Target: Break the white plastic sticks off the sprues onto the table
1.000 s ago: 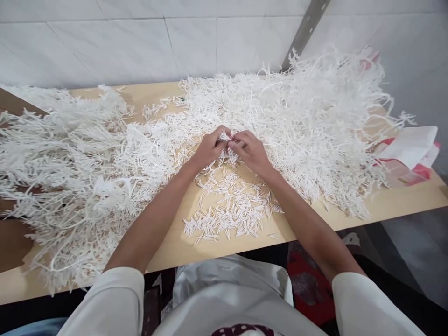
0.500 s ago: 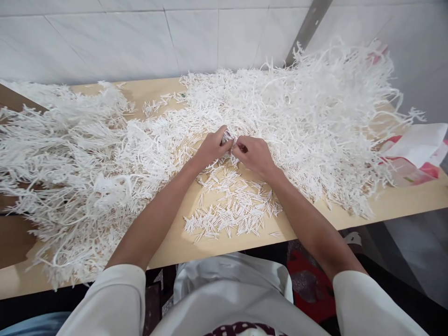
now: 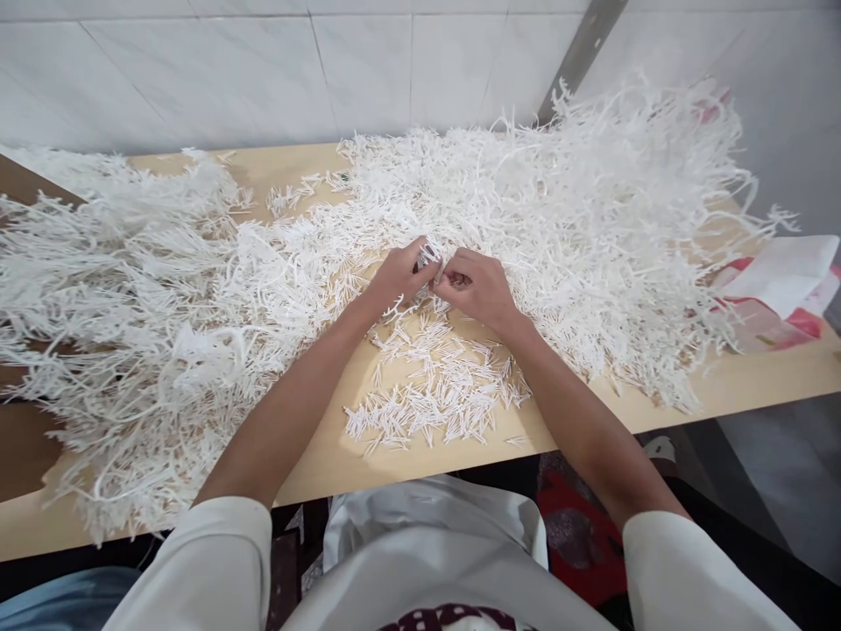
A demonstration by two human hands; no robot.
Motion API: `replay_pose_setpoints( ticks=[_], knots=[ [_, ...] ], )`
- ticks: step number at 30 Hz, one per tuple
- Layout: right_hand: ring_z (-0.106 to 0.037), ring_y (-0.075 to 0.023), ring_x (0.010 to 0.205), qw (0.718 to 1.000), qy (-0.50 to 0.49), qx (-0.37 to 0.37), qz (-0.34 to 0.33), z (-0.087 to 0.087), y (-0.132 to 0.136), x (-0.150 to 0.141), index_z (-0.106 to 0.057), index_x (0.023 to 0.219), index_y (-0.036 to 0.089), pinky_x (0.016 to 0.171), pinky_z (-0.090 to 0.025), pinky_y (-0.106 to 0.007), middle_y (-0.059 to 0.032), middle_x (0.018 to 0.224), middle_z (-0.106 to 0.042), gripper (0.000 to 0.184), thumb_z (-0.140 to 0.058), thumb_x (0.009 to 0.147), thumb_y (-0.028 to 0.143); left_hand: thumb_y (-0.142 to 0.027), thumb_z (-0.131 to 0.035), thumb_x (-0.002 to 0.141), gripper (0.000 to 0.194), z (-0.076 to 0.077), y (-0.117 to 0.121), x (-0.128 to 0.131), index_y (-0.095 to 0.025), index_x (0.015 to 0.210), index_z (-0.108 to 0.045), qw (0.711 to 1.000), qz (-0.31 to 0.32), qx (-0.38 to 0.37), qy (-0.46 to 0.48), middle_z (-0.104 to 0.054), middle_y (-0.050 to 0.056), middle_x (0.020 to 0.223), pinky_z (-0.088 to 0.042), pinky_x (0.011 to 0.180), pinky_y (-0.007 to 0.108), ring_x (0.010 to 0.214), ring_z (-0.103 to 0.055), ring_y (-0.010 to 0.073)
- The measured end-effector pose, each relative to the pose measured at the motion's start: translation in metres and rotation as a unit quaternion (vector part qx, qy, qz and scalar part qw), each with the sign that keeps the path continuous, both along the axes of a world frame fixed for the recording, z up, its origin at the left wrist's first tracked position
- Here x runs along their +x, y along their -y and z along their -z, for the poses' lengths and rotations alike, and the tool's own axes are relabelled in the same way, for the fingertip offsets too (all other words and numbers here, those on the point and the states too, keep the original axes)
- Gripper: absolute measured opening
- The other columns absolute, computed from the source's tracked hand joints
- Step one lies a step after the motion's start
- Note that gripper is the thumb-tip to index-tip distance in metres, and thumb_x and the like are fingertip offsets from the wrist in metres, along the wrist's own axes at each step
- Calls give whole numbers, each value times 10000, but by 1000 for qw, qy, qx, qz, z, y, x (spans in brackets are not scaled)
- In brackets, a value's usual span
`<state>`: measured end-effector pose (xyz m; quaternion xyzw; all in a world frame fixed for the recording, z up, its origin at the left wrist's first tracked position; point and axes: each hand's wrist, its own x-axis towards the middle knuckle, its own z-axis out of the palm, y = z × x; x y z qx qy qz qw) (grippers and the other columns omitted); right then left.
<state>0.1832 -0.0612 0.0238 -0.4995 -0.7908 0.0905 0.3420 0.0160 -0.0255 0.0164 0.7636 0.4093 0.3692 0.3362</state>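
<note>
While your fingertips meet over the middle of the table [image 3: 315, 464], your left hand [image 3: 403, 275] is curled nearly closed, with white branching sprigs [image 3: 427, 254] showing in the small gap between its thumb and forefinger. Your right hand [image 3: 478, 287] sits just beside it, fingers bent inward and the thumb and forefinger brought to a narrow pinch against the left thumb. Whether a small piece is caught in that pinch is too fine to tell.

A slip looks like the likeliest trouble: the pieces are thin and the hold is only at the fingertips, so one could snap in the wrong place or drop. Anything dropped would be hard to find, because loose white sticks [image 3: 437, 390] of the same colour lie scattered on the table, just below your hands and between your forearms. The tips also look easily tangled, so a sharp pull might drag along neighbours.

Further out, a thick heap of sprigs on your right [image 3: 611, 228] spreads close up to your right hand and forearm, and a matching heap on your left [image 3: 151, 298] runs past your left forearm. Beyond the right-hand heap, near the table's end, lies a pink and white packet [image 3: 766, 326]. Pale wall tiles [image 3: 250, 74] stand behind everything.
</note>
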Motion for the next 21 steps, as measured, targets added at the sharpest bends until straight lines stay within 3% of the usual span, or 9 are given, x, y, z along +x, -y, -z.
replay_pose_setpoints(
  ticks=[3, 8, 10, 15, 17, 21],
  knots=[
    [-393, -95, 553, 999, -1, 24, -30, -2, 4, -2, -445, 552, 204, 545, -313, -277, 27, 593, -454, 182, -526, 716, 206, -253, -625, 814, 223, 4, -4, 0, -215, 689, -443, 1000, 4, 5, -19, -463, -62, 496, -274, 512, 275, 482, -390, 103],
    [-374, -91, 515, 986, -44, 88, -134, -8, 22, -10, -421, 550, 216, 510, -331, -276, 38, 545, -438, 177, -512, 697, 174, -285, -568, 897, 187, -1, -8, -3, -206, 749, -485, 997, -52, -36, 53, -591, -39, 576, -399, 603, 268, 562, -515, 110],
    [-424, -103, 545, 984, -73, 120, -106, -8, 24, -12, -507, 618, 224, 526, -379, -282, 23, 598, -504, 160, -513, 777, 207, -313, -523, 935, 198, -1, -9, -3, -199, 773, -509, 994, -42, -58, 79, -609, -34, 581, -436, 651, 266, 582, -547, 105],
    [-569, -143, 732, 972, -177, 104, 115, -3, 9, -4, -643, 1033, 261, 655, -504, -338, -51, 987, -632, 302, -412, 956, 441, -437, -451, 975, 288, 6, -10, -2, -206, 821, -526, 992, -25, -61, 112, -605, -33, 542, -418, 590, 265, 517, -505, 98],
    [-606, -163, 847, 974, -182, 71, 115, -1, 2, -1, -642, 1103, 272, 735, -527, -356, -63, 1086, -632, 359, -402, 967, 501, -496, -455, 964, 301, 6, -9, -1, -212, 885, -516, 991, -13, -60, 116, -603, -43, 542, -397, 552, 262, 489, -489, 95],
    [-632, -175, 912, 994, -104, -12, 5, 4, -2, -2, -684, 997, 254, 865, -519, -373, -41, 982, -688, 337, -467, 952, 508, -550, -458, 948, 341, 2, -5, -1, -213, 942, -508, 992, 3, -42, 117, -598, -47, 583, -397, 560, 256, 528, -531, 91]
  ],
)
